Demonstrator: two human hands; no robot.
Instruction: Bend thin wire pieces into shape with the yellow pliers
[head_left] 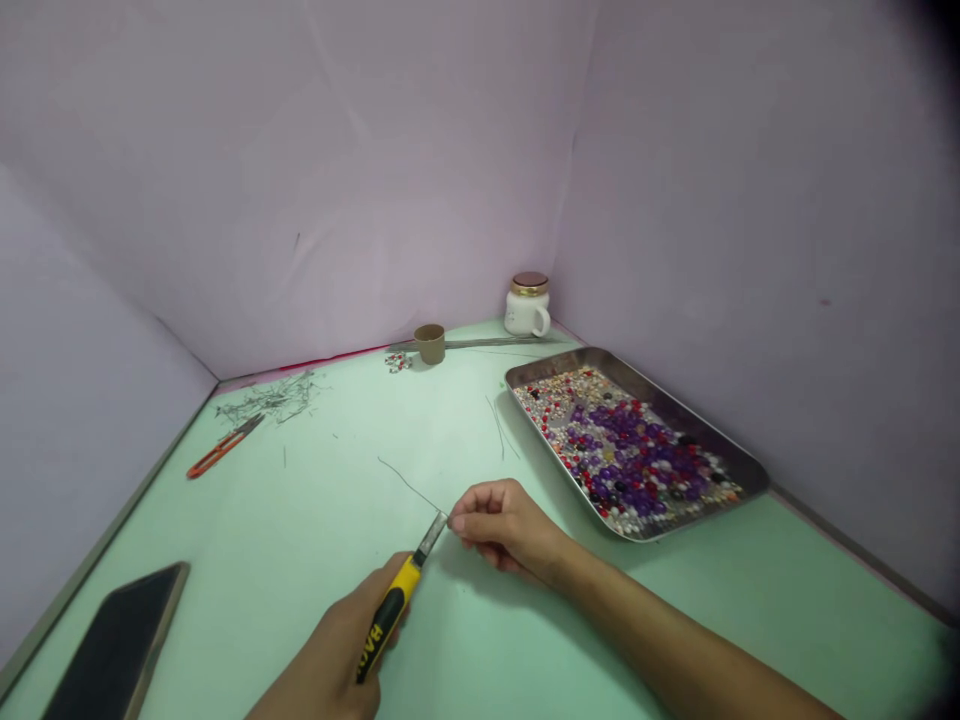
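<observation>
My left hand point(352, 630) is wrapped round a yellow and black handled tool point(391, 612) with a metal tip pointing up and to the right. A thin dark wire point(406, 482) runs from that tip toward the upper left, above the green table. Just right of the tip, my right hand point(502, 528) pinches the near end of the wire between thumb and index finger. Whether the tool's tip is touching the wire cannot be made out.
A metal tray point(550, 446) of mixed beads lies right. Behind stand a white lidded mug point(523, 312) and a brown cup point(430, 345) beside small beads point(398, 363). Left are wire pieces point(274, 396), orange snips point(225, 446) and a dark phone point(116, 645) on the table point(300, 520).
</observation>
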